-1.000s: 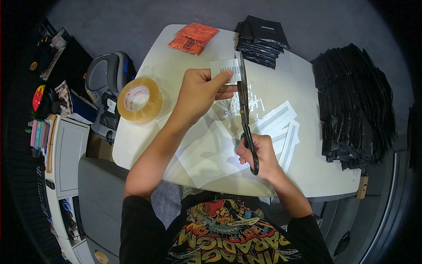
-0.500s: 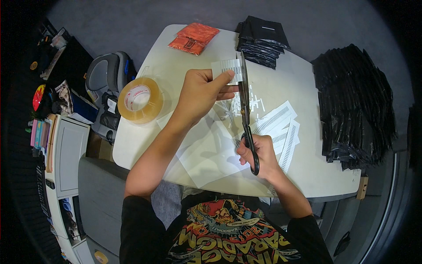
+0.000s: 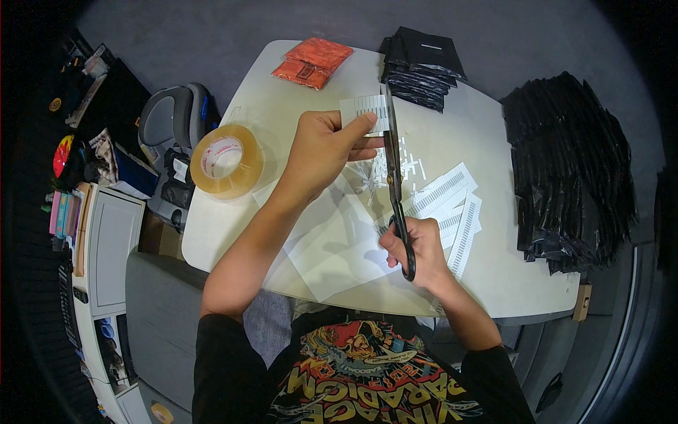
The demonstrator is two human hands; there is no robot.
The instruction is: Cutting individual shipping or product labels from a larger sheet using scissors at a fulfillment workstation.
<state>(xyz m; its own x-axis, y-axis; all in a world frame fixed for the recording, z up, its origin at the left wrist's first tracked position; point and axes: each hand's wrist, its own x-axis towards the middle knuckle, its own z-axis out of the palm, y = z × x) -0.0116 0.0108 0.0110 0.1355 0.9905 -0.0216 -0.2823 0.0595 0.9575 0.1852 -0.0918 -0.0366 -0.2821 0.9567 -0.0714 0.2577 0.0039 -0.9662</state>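
My left hand (image 3: pixel 321 152) pinches a small white piece of paper (image 3: pixel 360 106) printed with thin dark lines, thumb on top. Along that piece's right edge stand the long blades of dark scissors (image 3: pixel 393 177), whose handles my right hand (image 3: pixel 417 247) grips. Loose thin white slivers (image 3: pixel 411 164) are scattered on the table beneath the blades. Several printed white strips and sheets (image 3: pixel 445 191) fan out to the right of the scissors, partly behind my right hand. A large plain white sheet (image 3: pixel 318 261) lies between my forearms.
On the white table (image 3: pixel 544 297) are a clear tape roll (image 3: pixel 205 180) at left, orange bagged packets (image 3: pixel 311 56) at the back, a black stack of flat packages (image 3: pixel 420 56) and a larger black pile (image 3: pixel 565 169) at right. A grey chair (image 3: pixel 155 311) stands front left.
Both hands have barely moved. The scissor blades at the paper's edge look slightly closer together than half a second ago.
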